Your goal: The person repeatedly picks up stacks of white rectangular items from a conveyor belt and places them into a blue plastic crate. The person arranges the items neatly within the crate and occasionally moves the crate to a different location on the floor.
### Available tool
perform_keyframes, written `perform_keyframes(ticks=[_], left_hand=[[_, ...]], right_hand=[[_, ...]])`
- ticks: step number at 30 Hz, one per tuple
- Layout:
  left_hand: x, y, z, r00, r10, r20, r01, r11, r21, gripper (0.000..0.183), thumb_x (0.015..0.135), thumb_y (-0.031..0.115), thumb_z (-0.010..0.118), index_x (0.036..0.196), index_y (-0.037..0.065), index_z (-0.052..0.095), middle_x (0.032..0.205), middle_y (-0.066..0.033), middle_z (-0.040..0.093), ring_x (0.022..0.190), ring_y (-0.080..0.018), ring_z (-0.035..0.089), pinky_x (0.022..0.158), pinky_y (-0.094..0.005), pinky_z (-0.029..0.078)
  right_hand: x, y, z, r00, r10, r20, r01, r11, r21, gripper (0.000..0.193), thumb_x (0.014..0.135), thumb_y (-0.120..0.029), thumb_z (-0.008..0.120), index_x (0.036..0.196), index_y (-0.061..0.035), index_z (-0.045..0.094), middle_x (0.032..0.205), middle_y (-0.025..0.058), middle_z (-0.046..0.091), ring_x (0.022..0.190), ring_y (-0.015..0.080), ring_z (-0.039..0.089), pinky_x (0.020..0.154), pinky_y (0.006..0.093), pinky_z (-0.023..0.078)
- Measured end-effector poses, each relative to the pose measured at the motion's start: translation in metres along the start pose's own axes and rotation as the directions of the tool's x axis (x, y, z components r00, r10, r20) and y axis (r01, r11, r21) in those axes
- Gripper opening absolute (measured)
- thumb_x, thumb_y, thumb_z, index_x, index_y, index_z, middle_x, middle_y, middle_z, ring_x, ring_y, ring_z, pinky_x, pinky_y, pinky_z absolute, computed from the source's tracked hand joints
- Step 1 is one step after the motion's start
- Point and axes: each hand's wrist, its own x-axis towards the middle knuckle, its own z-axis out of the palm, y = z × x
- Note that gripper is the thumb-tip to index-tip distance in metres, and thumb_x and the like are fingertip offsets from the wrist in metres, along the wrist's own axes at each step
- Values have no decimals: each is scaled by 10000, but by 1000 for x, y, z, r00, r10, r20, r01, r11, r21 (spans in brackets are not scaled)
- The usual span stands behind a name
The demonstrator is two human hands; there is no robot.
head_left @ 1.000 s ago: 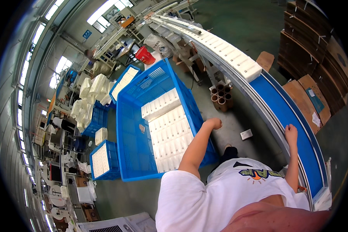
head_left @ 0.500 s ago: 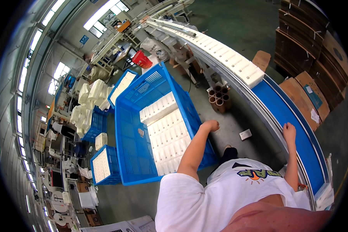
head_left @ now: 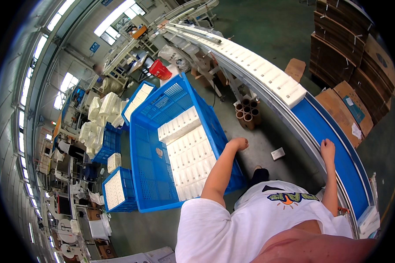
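My left hand (head_left: 237, 144) is curled into a loose fist, held out near the right wall of a big blue crate (head_left: 138, 175), with nothing visible in it. Rows of white rectangular packs (head_left: 191, 153) lie inside that crate, with one row stacked higher at the far end. My right hand (head_left: 328, 149), also curled with nothing visible in it, is at the near edge of the blue conveyor belt (head_left: 346, 171). Farther up the belt stands a long line of similar white packs (head_left: 267, 72), its front end a short way beyond my right hand.
One white pack (head_left: 277, 153) lies on the floor beside a bundle of brown cardboard tubes (head_left: 248, 113). Flattened cartons (head_left: 338, 52) are stacked right of the conveyor. Smaller blue crates (head_left: 120, 190) and a red bucket (head_left: 160, 70) stand beyond the big crate.
The line of white packs has advanced along the belt toward me, its front end now closer to my right hand. Both my hands have stayed nearly still, fingers still curled.
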Motion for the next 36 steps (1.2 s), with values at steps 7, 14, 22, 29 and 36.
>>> perform_keyframes(ticks=[7,14,22,29,36], left_hand=[[2,0,0,1000,9,15,-9,1000,30,349,842,324,473,1084,126,627,1111,-112,608,1027,-314,563,874,-411,445],[7,0,2,999,27,25,-28,998,55,355,850,313,474,1127,134,605,1099,-120,611,980,-309,579,848,-405,454],[6,-1,0,1000,4,30,-5,999,32,342,842,310,474,1087,127,628,1114,-113,606,1027,-318,562,879,-411,443],[0,7,-5,999,38,18,-39,997,65,345,839,303,462,1059,102,635,1099,-125,609,1014,-321,564,874,-412,444],[4,5,-5,997,60,48,-65,994,90,353,853,299,469,1125,116,599,1082,-133,616,962,-310,590,830,-395,462]], right_hand=[[0,-3,-5,1000,16,13,-16,999,-33,300,831,-176,520,621,23,443,616,229,494,629,418,489,558,494,353],[1,-3,-7,999,-24,-20,24,999,-42,307,843,-165,497,616,29,424,605,233,485,605,417,481,541,491,339],[0,-13,-14,999,7,-44,-7,1000,-16,317,858,-168,495,616,26,429,598,230,481,592,406,483,527,469,337],[-5,-14,-21,968,146,-204,-124,986,116,370,897,-197,484,600,13,418,548,204,448,516,368,453,499,442,328],[-5,-7,-17,944,45,-326,-1,991,132,387,906,-205,496,600,17,411,519,202,388,458,314,353,468,411,281]])
